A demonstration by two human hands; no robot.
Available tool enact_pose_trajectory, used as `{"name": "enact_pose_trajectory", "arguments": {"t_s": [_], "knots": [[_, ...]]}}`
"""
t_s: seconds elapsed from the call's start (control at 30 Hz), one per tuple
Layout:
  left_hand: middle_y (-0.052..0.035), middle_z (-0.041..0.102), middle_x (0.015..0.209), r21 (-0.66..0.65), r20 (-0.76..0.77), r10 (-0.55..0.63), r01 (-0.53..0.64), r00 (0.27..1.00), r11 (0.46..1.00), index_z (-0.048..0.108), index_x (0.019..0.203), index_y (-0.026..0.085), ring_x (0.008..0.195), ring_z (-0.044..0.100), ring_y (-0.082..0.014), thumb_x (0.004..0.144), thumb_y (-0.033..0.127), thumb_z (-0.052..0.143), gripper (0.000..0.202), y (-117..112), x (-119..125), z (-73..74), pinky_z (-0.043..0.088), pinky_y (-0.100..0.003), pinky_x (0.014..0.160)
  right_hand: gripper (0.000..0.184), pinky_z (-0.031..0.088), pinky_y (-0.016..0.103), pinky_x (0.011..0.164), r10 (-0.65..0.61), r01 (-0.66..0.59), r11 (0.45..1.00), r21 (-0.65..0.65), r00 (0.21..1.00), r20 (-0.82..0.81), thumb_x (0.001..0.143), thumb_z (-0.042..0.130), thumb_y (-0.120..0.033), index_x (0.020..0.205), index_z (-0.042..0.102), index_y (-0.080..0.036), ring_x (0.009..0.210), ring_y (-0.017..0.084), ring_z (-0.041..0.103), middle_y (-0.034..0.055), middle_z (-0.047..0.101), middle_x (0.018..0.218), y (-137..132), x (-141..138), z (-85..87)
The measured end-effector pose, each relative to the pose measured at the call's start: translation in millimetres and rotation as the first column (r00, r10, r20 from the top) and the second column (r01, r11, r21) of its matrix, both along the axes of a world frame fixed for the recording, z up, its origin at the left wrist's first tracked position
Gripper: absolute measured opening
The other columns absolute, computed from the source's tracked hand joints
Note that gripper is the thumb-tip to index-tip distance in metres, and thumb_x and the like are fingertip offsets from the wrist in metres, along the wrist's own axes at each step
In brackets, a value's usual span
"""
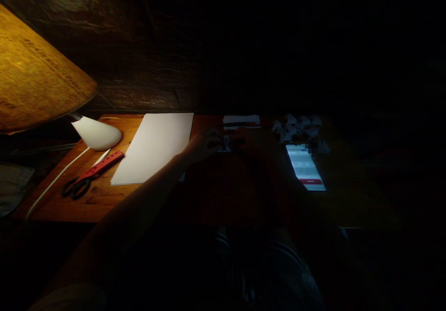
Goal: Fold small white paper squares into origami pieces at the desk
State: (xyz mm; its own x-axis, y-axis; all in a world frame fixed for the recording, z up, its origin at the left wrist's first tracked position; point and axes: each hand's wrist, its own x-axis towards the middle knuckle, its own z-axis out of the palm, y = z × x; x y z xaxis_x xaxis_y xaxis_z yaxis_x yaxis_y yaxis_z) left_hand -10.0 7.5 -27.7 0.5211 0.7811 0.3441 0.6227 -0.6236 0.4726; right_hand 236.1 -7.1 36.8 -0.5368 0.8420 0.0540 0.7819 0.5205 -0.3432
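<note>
Table (209, 199) dim; right hand (246, 138), paper piece (226, 143) barely discernible.

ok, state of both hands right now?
Left hand: fingers at the crumpled white paper; grip too dark to tell.
Right hand: at the same paper, grip also unclear.

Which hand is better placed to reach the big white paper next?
Probably the left hand: it is close beside the white paper, while the right hand is farther off, nearer the phone.
</note>
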Motion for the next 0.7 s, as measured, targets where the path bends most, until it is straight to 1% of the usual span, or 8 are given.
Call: {"name": "enact_pose_trajectory", "arguments": {"t_s": [0.17, 0.3, 0.37, 0.43, 0.53, 0.6, 0.7], "knots": [[-0.0091, 0.074, 0.121, 0.012, -0.011, -0.006, 0.006, 1.000, 1.000, 0.083, 0.103, 0.022, 0.111, 0.070, -0.0256, 0.093, 0.026, 0.077, 0.012, -0.1, -0.8, 1.1, 0.060, -0.044, 0.099, 0.029, 0.056, 0.035, 0.085, 0.003, -0.003, 1.000, 0.025, 1.000, 0.002, 0.098, 0.071, -0.023, 0.122, 0.086, -0.027, 0.098, 0.025, 0.072, 0.0083, 0.079, 0.130, -0.3, 0.6, -1.3], [-0.0089, 0.074, 0.121, 0.000, -0.013, -0.011, 0.011, 1.000, 1.000, 0.083, 0.104, 0.023, 0.113, 0.069, -0.0260, 0.093, 0.026, 0.077, 0.013, 0.6, -1.3, 1.9, 0.059, -0.045, 0.102, 0.030, 0.057, 0.035, 0.087, 0.000, 0.000, 1.000, 0.003, 1.000, 0.006, 0.095, 0.073, -0.018, 0.121, 0.086, -0.026, 0.100, 0.024, 0.073, 0.0083, 0.078, 0.131, 0.8, 0.4, -1.2], [-0.0087, 0.074, 0.121, -0.006, -0.012, -0.020, 0.020, 1.000, 1.000, 0.084, 0.104, 0.023, 0.113, 0.069, -0.0260, 0.092, 0.026, 0.078, 0.013, 1.4, -1.7, 2.3, 0.059, -0.046, 0.103, 0.030, 0.056, 0.035, 0.088, 0.031, -0.031, 0.999, -0.008, 0.999, -0.017, 0.093, 0.073, -0.014, 0.119, 0.086, -0.025, 0.101, 0.024, 0.073, 0.0085, 0.079, 0.129, 3.0, 1.1, -2.5], [-0.0085, 0.074, 0.122, -0.004, -0.012, -0.029, 0.029, 1.000, 1.000, 0.084, 0.103, 0.024, 0.114, 0.069, -0.0261, 0.092, 0.026, 0.078, 0.013, 2.2, -2.2, 2.3, 0.058, -0.047, 0.105, 0.031, 0.056, 0.035, 0.089, 0.051, -0.052, 0.999, -0.009, 0.998, -0.032, 0.094, 0.072, -0.015, 0.119, 0.086, -0.025, 0.103, 0.024, 0.073, 0.0083, 0.078, 0.130, 5.0, 2.1, -3.9], [-0.0088, 0.074, 0.124, -0.002, -0.029, -0.053, 0.053, 0.998, 0.999, 0.084, 0.103, 0.025, 0.116, 0.068, -0.0268, 0.093, 0.025, 0.077, 0.013, 3.2, -3.6, 1.8, 0.057, -0.049, 0.108, 0.032, 0.057, 0.036, 0.087, 0.032, -0.032, 0.999, -0.010, 0.999, -0.017, 0.095, 0.072, -0.018, 0.122, 0.085, -0.027, 0.101, 0.026, 0.074, 0.0082, 0.078, 0.132, 5.8, 2.9, -4.5], [-0.0089, 0.074, 0.125, -0.002, -0.030, -0.076, 0.076, 0.997, 0.997, 0.085, 0.103, 0.025, 0.118, 0.067, -0.0270, 0.094, 0.026, 0.076, 0.013, 4.1, -4.6, 1.5, 0.056, -0.050, 0.109, 0.034, 0.059, 0.036, 0.086, 0.020, -0.020, 1.000, -0.018, 1.000, -0.004, 0.094, 0.073, -0.016, 0.124, 0.085, -0.026, 0.102, 0.027, 0.074, 0.0085, 0.079, 0.131, 5.1, 2.7, -3.7], [-0.0092, 0.074, 0.126, -0.007, -0.025, -0.113, 0.112, 0.993, 0.994, 0.085, 0.104, 0.026, 0.120, 0.067, -0.0274, 0.095, 0.026, 0.075, 0.013, 5.8, -6.4, 1.8, 0.056, -0.049, 0.109, 0.036, 0.061, 0.039, 0.090, 0.017, -0.017, 1.000, -0.007, 1.000, 0.001, 0.093, 0.074, -0.015, 0.126, 0.084, -0.025, 0.106, 0.028, 0.075, 0.0081, 0.079, 0.134, 4.0, 2.2, -2.1]]}}
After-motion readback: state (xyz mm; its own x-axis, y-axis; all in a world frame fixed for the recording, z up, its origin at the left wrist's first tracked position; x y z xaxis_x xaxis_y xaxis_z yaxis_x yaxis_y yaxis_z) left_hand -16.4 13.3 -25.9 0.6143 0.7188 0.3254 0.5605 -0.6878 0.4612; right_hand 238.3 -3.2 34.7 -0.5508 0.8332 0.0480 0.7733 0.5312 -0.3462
